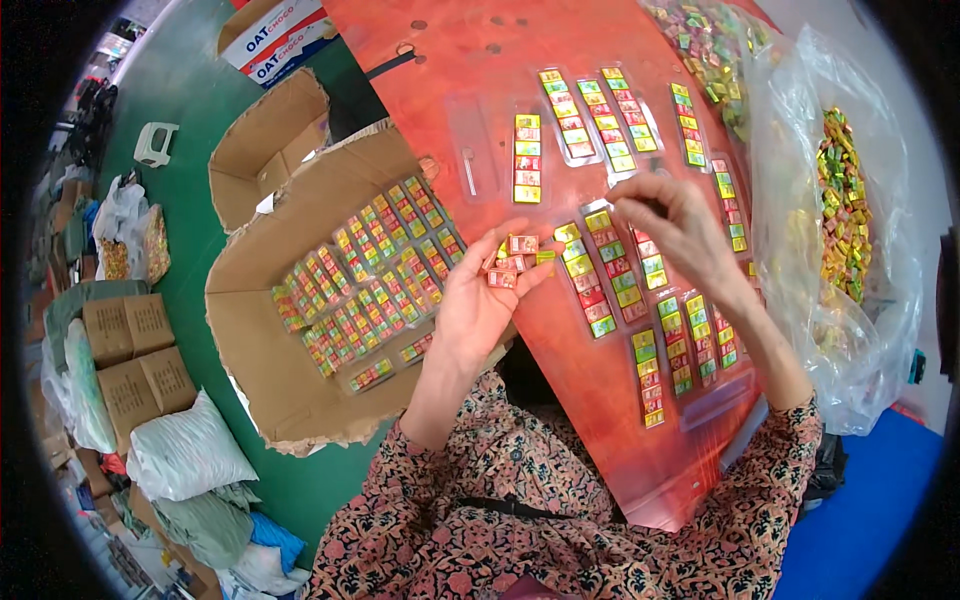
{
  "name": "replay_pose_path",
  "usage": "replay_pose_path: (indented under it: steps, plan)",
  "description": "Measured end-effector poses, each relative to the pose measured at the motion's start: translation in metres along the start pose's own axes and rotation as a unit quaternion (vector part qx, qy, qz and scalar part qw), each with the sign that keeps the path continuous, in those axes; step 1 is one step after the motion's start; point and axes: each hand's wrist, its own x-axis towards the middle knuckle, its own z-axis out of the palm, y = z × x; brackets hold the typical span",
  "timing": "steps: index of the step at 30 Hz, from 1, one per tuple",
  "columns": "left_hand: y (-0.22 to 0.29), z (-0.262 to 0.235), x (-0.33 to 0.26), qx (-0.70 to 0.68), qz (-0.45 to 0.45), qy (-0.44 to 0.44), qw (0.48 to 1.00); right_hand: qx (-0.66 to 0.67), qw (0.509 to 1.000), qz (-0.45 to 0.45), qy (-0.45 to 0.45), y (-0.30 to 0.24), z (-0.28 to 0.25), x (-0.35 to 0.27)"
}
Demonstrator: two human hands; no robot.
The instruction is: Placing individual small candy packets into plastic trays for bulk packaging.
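Several small wrapped cubes [523,245], red and yellow, lie in my left hand [478,305], which is palm up with the fingers curled around them. My right hand [685,225] is over the upper end of a narrow clear tray [652,262] with a row of cubes in it. Its thumb and fingertips are drawn together, and what they hold, if anything, cannot be made out. Just left of that tray are two more filled trays, one with red and green cubes [614,263] and one with yellow and red cubes [584,280].
More filled trays [527,158] are spread over the red table [590,375]. An unfilled clear tray [472,150] lies at the far left. Left of the table, an open cardboard box [255,370] holds rows of filled trays. Loose wrapped cubes [843,200] fill a clear plastic bag [795,330] at the right.
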Motion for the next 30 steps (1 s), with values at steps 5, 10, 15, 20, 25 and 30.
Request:
replay_pose_path:
  steps: [5, 10, 15, 20, 25, 30]
  plan:
    - [0.0, 0.004, -0.003, 0.008, 0.002, 0.012, 1.0, -0.033, 0.998, 0.005, -0.047, -0.003, 0.016, -0.006]
    - [-0.003, 0.0, -0.004, 0.05, 0.019, 0.041, 0.998, -0.032, 0.999, 0.026, 0.006, 0.004, -0.01, -0.011]
    - [-0.004, -0.005, -0.003, 0.046, 0.024, 0.056, 0.997, 0.036, 0.994, 0.062, 0.079, 0.001, -0.043, -0.023]
    - [-0.005, -0.003, -0.001, 0.027, 0.01, 0.061, 0.998, 0.056, 0.986, 0.064, 0.14, 0.011, -0.061, -0.032]
    - [-0.006, -0.003, 0.0, 0.026, 0.021, 0.079, 0.996, 0.175, 0.974, 0.126, 0.078, 0.004, -0.047, -0.021]
    - [-0.007, 0.0, -0.002, 0.021, 0.023, 0.079, 0.996, 0.372, 0.914, 0.156, -0.05, 0.006, -0.03, 0.006]
